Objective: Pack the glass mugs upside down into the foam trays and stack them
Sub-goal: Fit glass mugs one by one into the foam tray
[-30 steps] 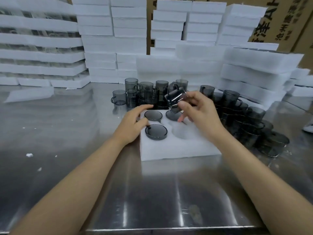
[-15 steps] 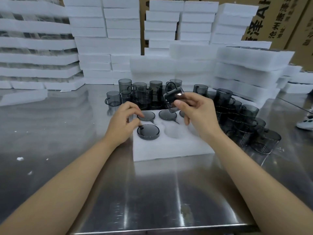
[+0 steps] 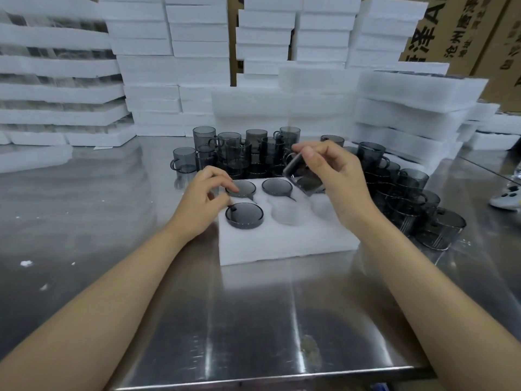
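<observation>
- Shows a grey glass mug (image 3: 303,176) tilted in the air over the far right corner of the foam tray (image 3: 282,244), clear of the foam.
- Shows the right hand (image 3: 335,179) gripping that mug from above, fingers (image 3: 315,152) curled round its wall.
- Shows three upturned mugs (image 3: 244,215) seated base-up in the tray: one in the near left pocket, two in the far row at left and middle.
- Leaves two empty pockets (image 3: 284,213) visible in the near row, middle and right.
- Shows the left hand (image 3: 201,201) at the tray's left edge, fingers loosely bent and gripping nothing, forefinger tip on the far left upturned mug.
- Places the tray flat on a steel desk (image 3: 253,320), near its middle.
- Groups loose mugs (image 3: 234,153) upright just behind the tray, with more crowded along its right side.
- Scatters small white foam crumbs (image 3: 26,263) on the desk at left.
- Backs the scene with foam stacks (image 3: 169,66), several at left with glass showing between the layers.
- Sets cardboard boxes (image 3: 439,29) behind the stacks at upper right.
- Catches a shoe (image 3: 507,196) at the right edge.
</observation>
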### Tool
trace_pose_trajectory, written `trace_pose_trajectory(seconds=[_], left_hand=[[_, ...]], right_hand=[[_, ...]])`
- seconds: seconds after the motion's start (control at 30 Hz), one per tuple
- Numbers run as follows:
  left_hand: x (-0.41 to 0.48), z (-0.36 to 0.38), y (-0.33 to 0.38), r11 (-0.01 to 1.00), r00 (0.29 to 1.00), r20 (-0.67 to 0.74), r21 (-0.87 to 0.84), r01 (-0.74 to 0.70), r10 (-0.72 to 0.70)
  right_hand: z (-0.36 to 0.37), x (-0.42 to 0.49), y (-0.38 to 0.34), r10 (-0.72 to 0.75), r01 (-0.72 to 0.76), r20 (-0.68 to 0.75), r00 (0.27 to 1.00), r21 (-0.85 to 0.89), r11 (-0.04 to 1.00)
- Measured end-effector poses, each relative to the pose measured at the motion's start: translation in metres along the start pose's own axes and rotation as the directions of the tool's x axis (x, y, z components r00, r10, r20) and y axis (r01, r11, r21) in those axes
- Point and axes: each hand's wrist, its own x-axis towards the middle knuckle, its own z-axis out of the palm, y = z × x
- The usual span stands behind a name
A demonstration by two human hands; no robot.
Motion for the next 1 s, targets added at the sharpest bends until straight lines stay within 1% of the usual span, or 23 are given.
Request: trace_pose_trajectory(seconds=[0.03,0.1,0.13,0.2,0.27,0.3,0.4,0.47,0.53,0.6,0.63,0.67,0.7,0.77,0.87,0.93,1.0], left_hand=[[-0.001,-0.001,0.003,1.0,1.0,0.015,0.0,-0.027,0.027],[-0.001,-0.003,0.009,0.997,0.997,0.015,-0.015,-0.078,0.078],[-0.001,-0.003,0.013,0.996,0.997,0.007,-0.046,-0.081,0.081],[0.0,-0.001,0.02,0.992,0.998,0.028,-0.117,-0.049,0.053],[0.0,0.004,0.022,0.993,0.994,0.104,-0.116,-0.01,0.022],[0.0,0.005,0.022,0.994,0.993,0.116,-0.112,0.002,0.012],[-0.001,0.005,0.02,0.996,0.999,0.037,-0.092,-0.003,0.006],[-0.001,0.006,0.018,0.997,0.999,0.008,-0.062,-0.046,0.046],[-0.001,0.008,0.017,0.995,0.997,-0.008,-0.053,-0.08,0.08],[-0.002,0.01,0.016,0.994,0.994,-0.037,-0.048,-0.101,0.099],[-0.001,0.01,0.015,0.994,0.993,-0.059,-0.046,-0.103,0.1],[-0.001,0.01,0.013,0.994,0.992,-0.089,-0.041,-0.099,0.095],[0.0,0.01,0.011,0.995,0.988,-0.128,-0.033,-0.089,0.084],[0.003,0.01,0.005,0.999,0.976,-0.215,-0.013,-0.038,0.034],[0.008,0.009,-0.008,0.991,0.937,-0.322,-0.066,0.12,-0.135],[0.011,0.008,-0.019,0.965,0.894,-0.365,-0.133,0.227,-0.261],[0.013,0.008,-0.03,0.933,0.853,-0.378,-0.166,0.319,-0.359]], right_hand=[[-0.001,-0.001,-0.001,-0.005,0.005,0.033,0.999,-0.016,1.0],[0.001,-0.002,0.0,-0.038,0.051,0.098,0.994,-0.138,0.989],[0.003,-0.004,0.002,-0.049,0.078,0.14,0.989,-0.206,0.975],[0.005,-0.007,0.004,-0.019,0.091,0.24,0.971,-0.293,0.952],[0.006,-0.009,0.005,0.041,0.085,0.337,0.941,-0.35,0.933],[0.006,-0.01,0.005,0.059,0.088,0.366,0.929,-0.373,0.924],[0.006,-0.01,0.004,0.043,0.129,0.386,0.922,-0.408,0.904],[0.009,-0.011,0.004,0.003,0.212,0.407,0.913,-0.482,0.85],[0.01,-0.012,0.006,0.012,0.255,0.444,0.896,-0.537,0.804],[0.009,-0.012,0.005,0.041,0.203,0.432,0.901,-0.503,0.84],[0.008,-0.012,0.004,0.023,0.202,0.421,0.907,-0.483,0.852],[0.007,-0.012,0.004,-0.018,0.241,0.418,0.908,-0.487,0.839],[0.006,-0.013,0.005,-0.054,0.295,0.433,0.9,-0.513,0.806],[0.007,-0.013,0.006,-0.057,0.373,0.492,0.869,-0.575,0.728],[0.009,-0.012,0.009,0.066,0.421,0.579,0.813,-0.662,0.621],[0.011,-0.013,0.011,0.142,0.429,0.604,0.784,-0.693,0.579],[0.01,-0.014,0.013,0.191,0.443,0.627,0.755,-0.704,0.555]])
